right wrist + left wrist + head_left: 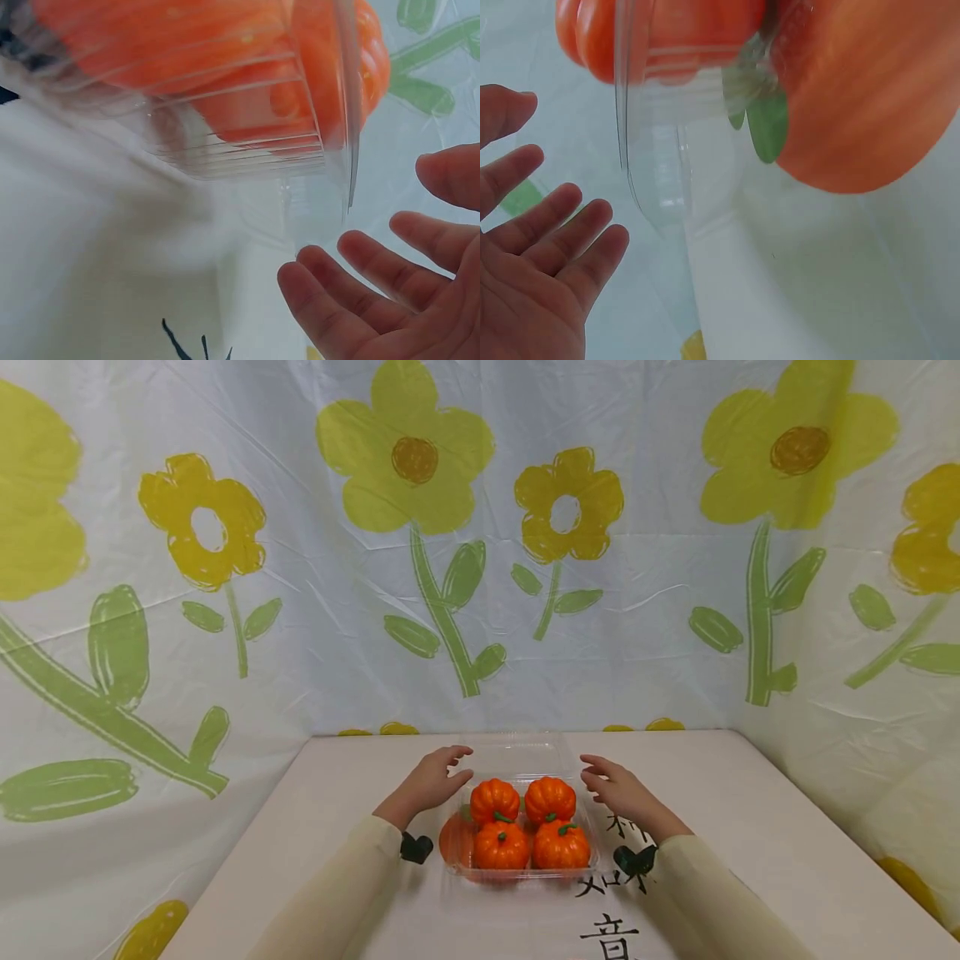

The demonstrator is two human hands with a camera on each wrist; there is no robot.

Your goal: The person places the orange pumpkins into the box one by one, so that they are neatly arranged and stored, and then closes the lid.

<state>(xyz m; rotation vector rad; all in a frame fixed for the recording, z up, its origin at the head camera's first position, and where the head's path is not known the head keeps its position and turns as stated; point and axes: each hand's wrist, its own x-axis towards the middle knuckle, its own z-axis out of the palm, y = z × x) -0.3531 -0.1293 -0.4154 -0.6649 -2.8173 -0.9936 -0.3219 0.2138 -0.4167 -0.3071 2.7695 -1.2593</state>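
A clear plastic clamshell box lies on the table with its lid folded back toward the far side. Several small orange pumpkins with green stems fill its base in two rows. To the left of the box my left hand hovers with fingers spread, touching nothing. My right hand is held on the opposite side, palm toward the box and fingers loosely extended. In both wrist views a gap shows between the fingertips and the clear box wall; the right wrist view shows pumpkins through the ribbed plastic.
The pale table carries printed black characters and a printed orange fruit partly beneath the box. A flowered sheet hangs behind the table and along both sides.
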